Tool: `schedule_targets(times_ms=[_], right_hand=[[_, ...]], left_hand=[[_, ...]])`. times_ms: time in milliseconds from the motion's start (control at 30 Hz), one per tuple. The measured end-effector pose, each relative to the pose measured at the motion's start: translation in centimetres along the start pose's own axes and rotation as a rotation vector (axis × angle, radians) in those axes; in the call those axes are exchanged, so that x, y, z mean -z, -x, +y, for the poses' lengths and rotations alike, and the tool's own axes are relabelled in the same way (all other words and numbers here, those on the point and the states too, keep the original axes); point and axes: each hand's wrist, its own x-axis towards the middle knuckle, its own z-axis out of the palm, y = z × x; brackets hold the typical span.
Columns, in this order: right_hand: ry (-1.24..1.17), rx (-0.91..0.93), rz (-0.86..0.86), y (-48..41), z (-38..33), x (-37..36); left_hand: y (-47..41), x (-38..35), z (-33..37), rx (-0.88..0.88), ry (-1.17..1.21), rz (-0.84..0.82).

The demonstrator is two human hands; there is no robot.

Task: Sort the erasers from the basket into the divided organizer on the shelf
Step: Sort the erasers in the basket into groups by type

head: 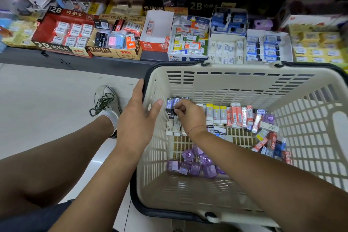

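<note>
A crouching person's right hand (190,117) reaches into a cream basket (244,81), its fingers curled and pinching blue-and-black erasers (172,103) at the far left of the basket's bottom. The left hand (135,118) rests on the left rim with fingers straight and thumb spread. Red-and-white erasers (235,117) stand in a row beside the right hand and purple erasers (194,165) lie heaped nearer the person, while a white divided tray (246,43) sits on the shelf (75,58) just behind the basket.
</note>
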Motion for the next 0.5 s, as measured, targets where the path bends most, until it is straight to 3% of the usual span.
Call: schedule_targets(times_ms=[167, 267, 333, 400, 500], right_hand=[[0.044, 0.059, -0.015, 0.2, 0.0, 3.1], [0.089, 0.008, 0.029, 0.1, 2.5, 8.6], [0.197, -0.083, 0.058, 0.0, 5.6, 13.0], [0.356, -0.183, 0.058, 0.0, 8.7, 16.6], [0.682, -0.222, -0.018, 0.4, 11.9, 19.0]], left_hand=[[0.0, 0.1, 0.2, -0.009, -0.038, 0.045], [0.5, -0.3, 1.5, -0.240, -0.187, 0.212], [1.0, -1.6, 3.0, -0.419, -0.145, 0.224], [1.2, -4.0, 4.6, -0.516, -0.099, 0.082], [0.8, -9.2, 5.7, -0.486, -0.098, -0.239]])
